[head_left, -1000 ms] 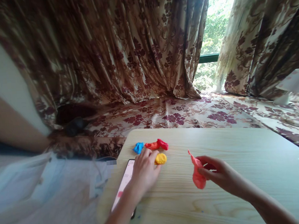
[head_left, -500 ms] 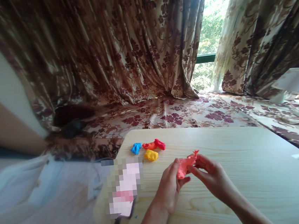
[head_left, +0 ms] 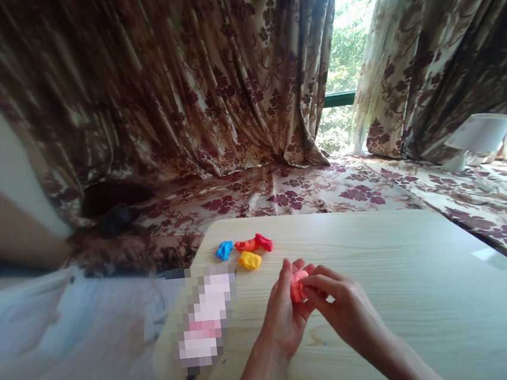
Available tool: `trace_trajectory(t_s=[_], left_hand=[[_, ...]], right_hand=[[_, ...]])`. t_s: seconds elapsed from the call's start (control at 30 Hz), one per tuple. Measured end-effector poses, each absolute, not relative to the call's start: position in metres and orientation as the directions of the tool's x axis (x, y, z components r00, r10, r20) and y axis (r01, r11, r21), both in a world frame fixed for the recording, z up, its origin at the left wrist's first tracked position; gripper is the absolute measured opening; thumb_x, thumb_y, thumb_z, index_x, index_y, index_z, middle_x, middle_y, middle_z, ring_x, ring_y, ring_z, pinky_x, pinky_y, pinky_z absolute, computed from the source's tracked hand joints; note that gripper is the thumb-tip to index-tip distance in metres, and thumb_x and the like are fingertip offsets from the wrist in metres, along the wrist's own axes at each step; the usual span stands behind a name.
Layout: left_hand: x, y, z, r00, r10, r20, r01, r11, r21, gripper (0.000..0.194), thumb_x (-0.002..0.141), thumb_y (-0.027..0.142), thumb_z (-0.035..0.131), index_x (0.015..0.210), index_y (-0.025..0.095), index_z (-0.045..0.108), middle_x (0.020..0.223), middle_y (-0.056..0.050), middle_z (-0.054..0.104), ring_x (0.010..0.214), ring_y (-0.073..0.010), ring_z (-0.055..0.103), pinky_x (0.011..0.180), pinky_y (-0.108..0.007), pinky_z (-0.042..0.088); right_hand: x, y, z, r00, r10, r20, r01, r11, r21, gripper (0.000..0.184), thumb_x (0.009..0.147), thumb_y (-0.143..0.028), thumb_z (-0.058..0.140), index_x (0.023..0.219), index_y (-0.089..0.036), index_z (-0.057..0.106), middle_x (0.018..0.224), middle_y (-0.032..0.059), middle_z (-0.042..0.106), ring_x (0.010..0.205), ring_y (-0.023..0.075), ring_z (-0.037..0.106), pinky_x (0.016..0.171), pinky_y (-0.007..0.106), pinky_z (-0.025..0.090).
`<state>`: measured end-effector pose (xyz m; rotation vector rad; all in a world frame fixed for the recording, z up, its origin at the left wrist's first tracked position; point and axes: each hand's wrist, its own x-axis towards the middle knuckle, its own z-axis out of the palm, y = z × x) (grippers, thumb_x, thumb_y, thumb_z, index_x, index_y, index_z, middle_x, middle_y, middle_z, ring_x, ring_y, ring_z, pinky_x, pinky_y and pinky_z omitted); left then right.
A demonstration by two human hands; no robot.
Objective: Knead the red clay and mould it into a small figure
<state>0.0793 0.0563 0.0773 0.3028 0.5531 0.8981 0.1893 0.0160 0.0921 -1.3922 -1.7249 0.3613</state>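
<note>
Both of my hands meet over the pale wooden table (head_left: pixel 401 283). My left hand (head_left: pixel 286 315) and my right hand (head_left: pixel 343 313) are closed together on a lump of coral-orange clay (head_left: pixel 295 285), which is mostly hidden between the fingers. Farther back on the table lie a blue clay piece (head_left: pixel 224 250), a red-and-orange clay piece (head_left: pixel 254 243) and a yellow clay piece (head_left: pixel 249 260), all untouched and close together.
A phone (head_left: pixel 205 320) with a pink screen lies at the table's left edge. Floral curtains (head_left: pixel 189 82) hang behind, with floral fabric spread below them. A white object (head_left: pixel 477 138) stands at the far right. Pale cloth (head_left: pixel 62 346) covers the lower left.
My left hand left the clay pieces by the phone and joined my right hand. The orange clay, held out long in the right hand, is now squeezed compact between both hands.
</note>
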Motion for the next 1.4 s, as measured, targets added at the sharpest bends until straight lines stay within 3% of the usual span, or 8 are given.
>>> trace_trajectory(t_s=[0.2, 0.43, 0.6, 0.87, 1.03, 1.13, 1.23, 1.4], left_hand=[[0.079, 0.069, 0.078, 0.394, 0.844, -0.363, -0.626, 0.536, 0.567, 0.028, 0.073, 0.036, 0.07, 0.082, 0.014, 0.056, 0.069, 0.001, 0.059, 0.056, -0.0078, 0.058, 0.046, -0.016, 0.046], [0.072, 0.074, 0.074, 0.431, 0.831, -0.351, -0.627, 0.556, 0.546, 0.052, 0.069, 0.059, 0.062, 0.054, 0.018, 0.034, 0.042, 0.009, 0.036, 0.03, -0.0019, 0.027, 0.029, -0.014, 0.012], [0.066, 0.066, 0.083, 0.539, 0.787, -0.301, -0.639, 0.614, 0.463, 0.05, 0.079, 0.062, 0.048, 0.084, 0.014, 0.059, 0.067, -0.003, 0.059, 0.058, -0.0121, 0.058, 0.052, -0.023, 0.047], [0.063, 0.049, 0.09, 0.618, 0.726, -0.303, -0.581, 0.68, 0.447, 0.051, 0.084, 0.054, 0.045, 0.119, 0.017, 0.051, 0.1, -0.009, 0.064, 0.079, -0.0171, 0.064, 0.071, -0.029, 0.05], [0.064, 0.047, 0.078, 0.574, 0.709, -0.409, -0.575, 0.705, 0.416, 0.032, 0.085, 0.036, 0.053, 0.104, 0.011, 0.059, 0.092, -0.01, 0.066, 0.072, -0.0163, 0.065, 0.057, -0.024, 0.051], [0.058, 0.048, 0.073, 0.455, 0.724, -0.518, -0.591, 0.681, 0.433, 0.021, 0.083, 0.029, 0.056, 0.096, 0.012, 0.061, 0.072, -0.004, 0.064, 0.059, -0.0136, 0.062, 0.048, -0.023, 0.05], [0.053, 0.051, 0.07, 0.337, 0.757, -0.56, -0.652, 0.617, 0.441, 0.014, 0.083, 0.025, 0.057, 0.086, 0.012, 0.061, 0.064, -0.001, 0.059, 0.053, -0.011, 0.06, 0.046, -0.022, 0.049], [0.055, 0.051, 0.071, 0.293, 0.792, -0.536, -0.678, 0.568, 0.468, 0.012, 0.082, 0.023, 0.057, 0.082, 0.012, 0.06, 0.065, -0.002, 0.06, 0.058, -0.0129, 0.062, 0.052, -0.025, 0.052]], right_hand=[[0.194, 0.005, 0.097, -0.044, 0.893, 0.447, 0.645, 0.367, -0.67, 0.025, 0.087, -0.025, 0.052, 0.11, -0.023, 0.061, 0.102, 0.0054, 0.067, 0.089, 0.0173, 0.064, 0.08, 0.027, 0.052], [0.211, -0.004, 0.084, -0.003, 0.895, 0.447, 0.696, 0.323, -0.642, 0.022, 0.089, -0.028, 0.048, 0.102, -0.024, 0.065, 0.106, 0.008, 0.066, 0.097, 0.0205, 0.063, 0.085, 0.032, 0.053], [0.202, -0.005, 0.086, -0.053, 0.87, 0.49, 0.725, 0.371, -0.581, 0.028, 0.088, -0.025, 0.05, 0.115, -0.027, 0.059, 0.114, 0.008, 0.061, 0.104, 0.0218, 0.059, 0.086, 0.035, 0.052], [0.191, 0.003, 0.078, 0.002, 0.862, 0.507, 0.701, 0.36, -0.615, 0.033, 0.086, -0.025, 0.055, 0.118, -0.027, 0.056, 0.112, 0.0064, 0.063, 0.101, 0.0211, 0.06, 0.086, 0.033, 0.051], [0.196, -0.009, 0.087, -0.154, 0.876, 0.457, 0.734, 0.411, -0.54, 0.032, 0.083, -0.025, 0.058, 0.115, -0.029, 0.058, 0.119, 0.0069, 0.058, 0.108, 0.0231, 0.055, 0.089, 0.035, 0.048], [0.209, -0.02, 0.085, -0.129, 0.935, 0.33, 0.785, 0.3, -0.542, 0.02, 0.086, -0.023, 0.051, 0.103, -0.026, 0.062, 0.104, 0.0059, 0.063, 0.081, 0.0156, 0.063, 0.07, 0.025, 0.051], [0.213, -0.027, 0.072, -0.232, 0.964, 0.13, 0.87, 0.266, -0.416, 0.017, 0.083, -0.014, 0.05, 0.075, -0.023, 0.062, 0.075, -0.0003, 0.063, 0.062, 0.0122, 0.061, 0.055, 0.02, 0.043], [0.197, -0.024, 0.047, -0.253, 0.966, 0.057, 0.951, 0.259, -0.167, 0.02, 0.075, -0.004, 0.05, 0.067, -0.019, 0.061, 0.071, 0.0021, 0.064, 0.06, 0.0139, 0.061, 0.051, 0.022, 0.035]])
